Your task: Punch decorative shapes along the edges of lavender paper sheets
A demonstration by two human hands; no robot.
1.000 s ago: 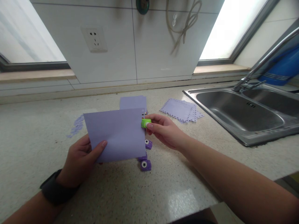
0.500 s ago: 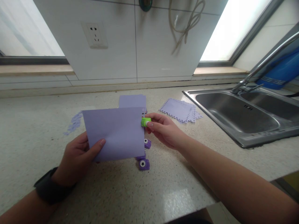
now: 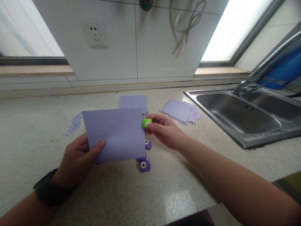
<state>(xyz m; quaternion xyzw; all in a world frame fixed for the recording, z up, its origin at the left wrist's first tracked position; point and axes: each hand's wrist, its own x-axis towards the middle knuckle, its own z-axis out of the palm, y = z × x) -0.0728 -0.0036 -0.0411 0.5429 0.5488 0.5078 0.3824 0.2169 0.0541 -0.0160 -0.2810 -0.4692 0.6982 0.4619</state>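
Note:
A purple paper sheet (image 3: pixel 115 128) is held above the counter by my left hand (image 3: pixel 82 155), thumb on its face and fingers behind it. My right hand (image 3: pixel 164 130) pinches a small green punch (image 3: pixel 146 122) at the sheet's right edge. A tiny cut-out shows in the sheet near its top right corner. Purple punches, one (image 3: pixel 147 144) beside the sheet and another (image 3: pixel 145 165) below it, rest on the counter; others are partly hidden by the paper.
Behind the sheet lies a stack of purple paper (image 3: pixel 133 102). Sheets with punched edges (image 3: pixel 178 110) are fanned out on the right, near the steel sink (image 3: pixel 244 146). Purple scraps (image 3: pixel 74 124) lie at the left on the counter (image 3: pixel 113 197).

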